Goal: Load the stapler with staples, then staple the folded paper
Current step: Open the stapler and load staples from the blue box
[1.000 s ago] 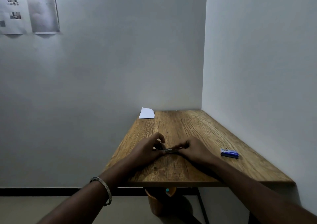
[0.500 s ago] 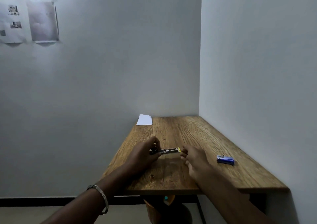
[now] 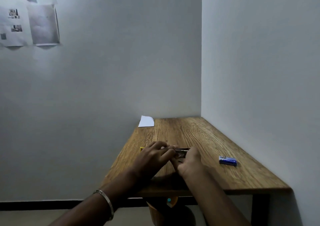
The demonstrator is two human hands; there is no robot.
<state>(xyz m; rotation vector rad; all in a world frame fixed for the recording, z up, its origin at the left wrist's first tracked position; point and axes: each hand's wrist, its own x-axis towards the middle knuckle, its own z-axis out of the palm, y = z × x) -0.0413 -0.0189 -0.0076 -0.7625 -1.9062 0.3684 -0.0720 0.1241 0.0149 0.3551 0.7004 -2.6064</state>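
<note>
A small dark metal stapler [image 3: 182, 151] lies low over the middle of the wooden table [image 3: 199, 135], motion-blurred. My left hand [image 3: 154, 158] covers its left part, fingertips on its top. My right hand [image 3: 189, 161] curls around its right end from the near side. A small yellow piece [image 3: 142, 148] pokes out to the left of my left hand; I cannot tell whether it is attached to the stapler. The blue staple box [image 3: 227, 160] lies on the table right of my hands. The folded white paper [image 3: 146, 121] rests at the far left corner.
White walls close the table in at the back and on the right. Its near edge [image 3: 225, 190] and left edge drop to the floor. An orange seat [image 3: 155, 212] shows under the table. Printed sheets [image 3: 29, 21] hang on the wall at upper left.
My right hand has come back onto the stapler's right end after hovering apart from it. The yellow part, earlier at the stapler's right end, now shows left of my left hand.
</note>
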